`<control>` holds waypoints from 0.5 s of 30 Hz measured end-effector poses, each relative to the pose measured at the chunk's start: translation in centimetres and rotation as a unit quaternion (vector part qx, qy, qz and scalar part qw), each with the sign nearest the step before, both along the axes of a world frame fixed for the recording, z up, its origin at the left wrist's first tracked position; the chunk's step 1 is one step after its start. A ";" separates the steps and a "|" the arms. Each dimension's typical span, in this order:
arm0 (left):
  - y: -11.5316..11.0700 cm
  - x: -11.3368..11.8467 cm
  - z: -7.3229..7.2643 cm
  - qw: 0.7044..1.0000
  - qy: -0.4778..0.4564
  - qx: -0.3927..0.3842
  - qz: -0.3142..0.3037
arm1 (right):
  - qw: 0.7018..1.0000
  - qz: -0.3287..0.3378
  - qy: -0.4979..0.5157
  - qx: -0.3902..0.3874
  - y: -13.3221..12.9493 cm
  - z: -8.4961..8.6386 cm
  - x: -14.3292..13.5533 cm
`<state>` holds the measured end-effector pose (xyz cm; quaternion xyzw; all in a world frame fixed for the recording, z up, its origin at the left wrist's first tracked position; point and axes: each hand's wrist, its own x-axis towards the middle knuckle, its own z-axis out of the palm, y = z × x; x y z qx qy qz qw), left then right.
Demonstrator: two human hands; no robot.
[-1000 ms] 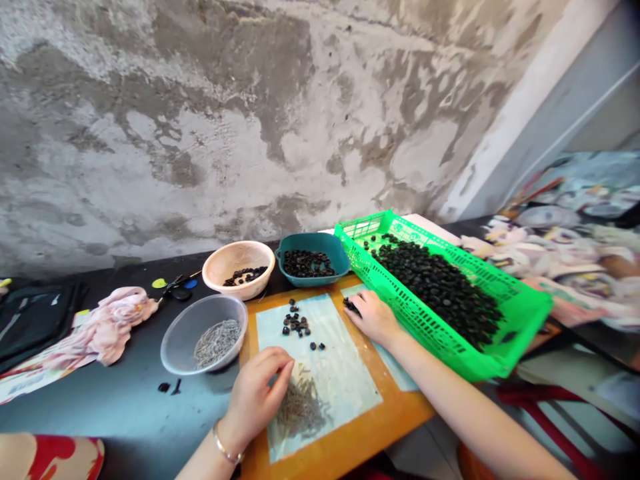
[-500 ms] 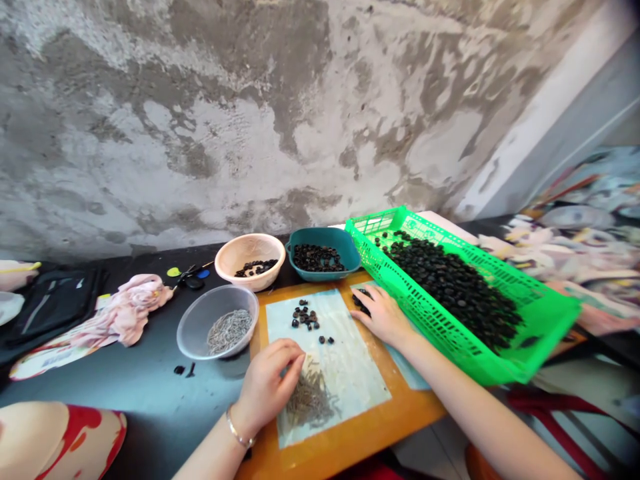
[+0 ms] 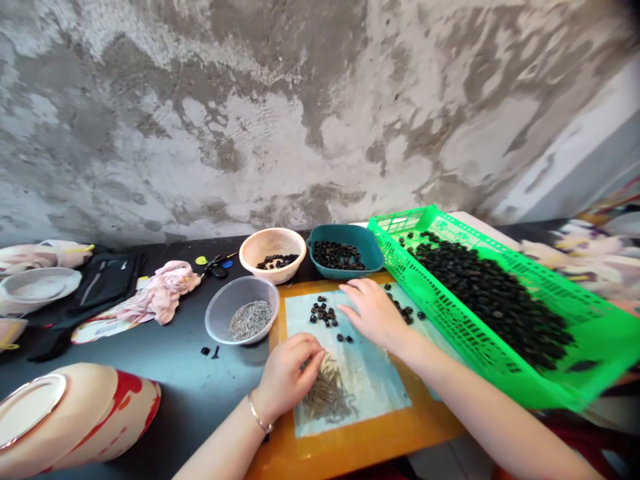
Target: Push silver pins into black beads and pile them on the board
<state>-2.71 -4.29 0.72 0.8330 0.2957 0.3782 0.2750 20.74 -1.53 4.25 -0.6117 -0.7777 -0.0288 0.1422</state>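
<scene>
My left hand (image 3: 296, 370) is closed, thumb and fingers pinched together beside a pile of thin metal pins (image 3: 330, 393) on a pale blue sheet (image 3: 380, 380); what it holds, if anything, is hidden. My right hand (image 3: 373, 310) hovers over the sheet's upper right with fingers apart and nothing visible in them. Left of it, small black round pieces (image 3: 323, 312) lie grouped on the sheet, two more (image 3: 344, 338) just below. Other black pieces (image 3: 405, 313) lie to the right of my right hand. The sheet rests on an orange-brown board (image 3: 370, 453).
A green basket (image 3: 450, 333) of black pieces stands right. Behind the board are a teal basin (image 3: 375, 250) and a cream bowl (image 3: 247, 250), both holding black pieces. A clear bowl (image 3: 215, 313) of pins, pink cloth (image 3: 173, 287) and a red-marked container (image 3: 95, 420) are at left.
My right hand has moved left from the black pieces by the basket onto the sheet, uncovering those pieces. My left hand stays closed by the pins. The camera view has shifted left.
</scene>
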 end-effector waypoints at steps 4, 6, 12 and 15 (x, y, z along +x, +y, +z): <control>0.0 0.0 -0.2 1.000 0.005 -0.004 -0.002 | 0.995 0.041 0.033 -0.087 4.2 -0.6 -5.2; 0.2 -0.1 -0.3 1.000 0.005 -0.006 0.002 | 0.995 0.028 0.030 -0.096 6.8 -1.2 -7.1; 0.5 -0.2 -0.4 1.000 -0.004 0.004 0.009 | 0.994 -0.006 0.024 -0.105 11.7 -2.1 -9.5; 0.4 -0.2 -0.4 1.000 -0.002 0.006 -0.002 | 0.995 -0.005 0.019 -0.101 11.8 -1.8 -9.8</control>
